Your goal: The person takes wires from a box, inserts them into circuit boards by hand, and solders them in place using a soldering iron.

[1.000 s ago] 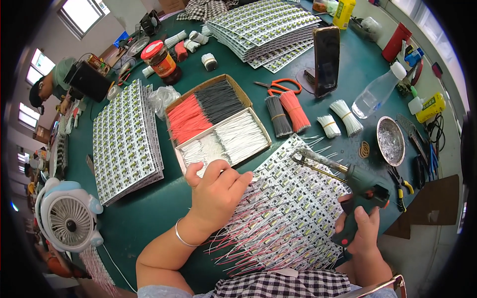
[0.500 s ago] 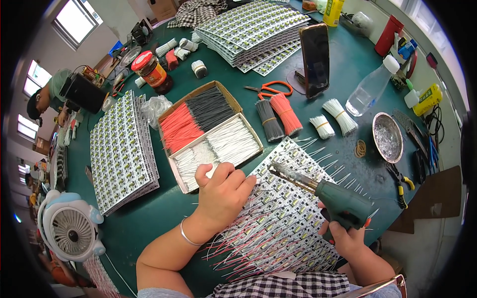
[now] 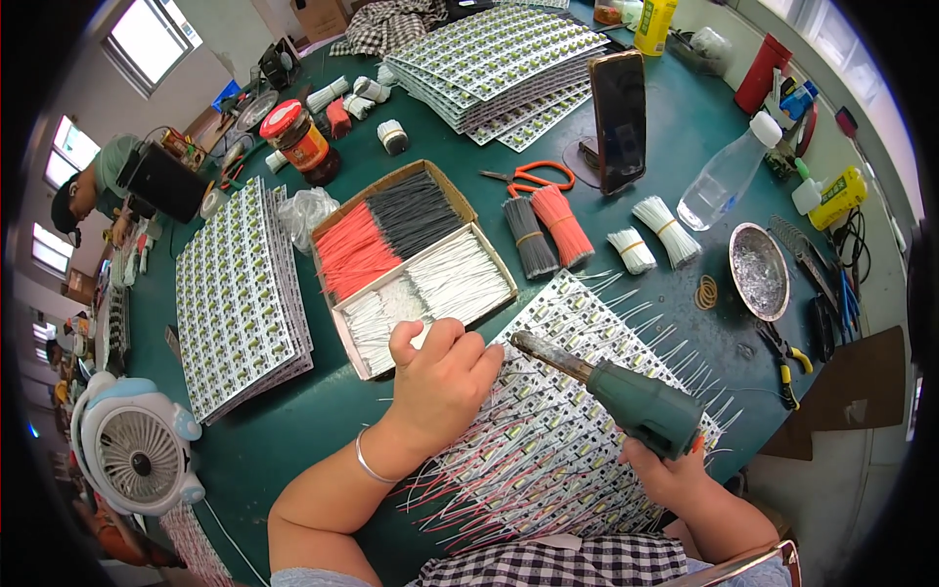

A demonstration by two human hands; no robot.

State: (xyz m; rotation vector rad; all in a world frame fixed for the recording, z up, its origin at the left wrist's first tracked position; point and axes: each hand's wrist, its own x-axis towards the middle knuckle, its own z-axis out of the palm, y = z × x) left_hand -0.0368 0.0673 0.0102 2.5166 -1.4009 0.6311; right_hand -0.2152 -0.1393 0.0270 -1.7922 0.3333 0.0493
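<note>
My right hand is wrapped round the grip of a green soldering gun. The gun's metal tip points left over a white circuit board panel, close to the fingertips of my left hand. Those fingers are curled in a pinch at the panel's left edge; whatever lies between them is too small to make out. Red and white wires stick out from the panel's near left part, and more white wires fringe its right side. Just beyond my left hand is a cardboard box of red, black and white wires.
Stacked circuit panels stand at left and at the back. A phone, wire bundles, a plastic bottle and a metal bowl lie beyond the panel. A fan sits at left; another person works farther off.
My right hand has brought the soldering gun left and slightly down, so its tip is now nearer my left fingertips. The left hand has barely moved.
</note>
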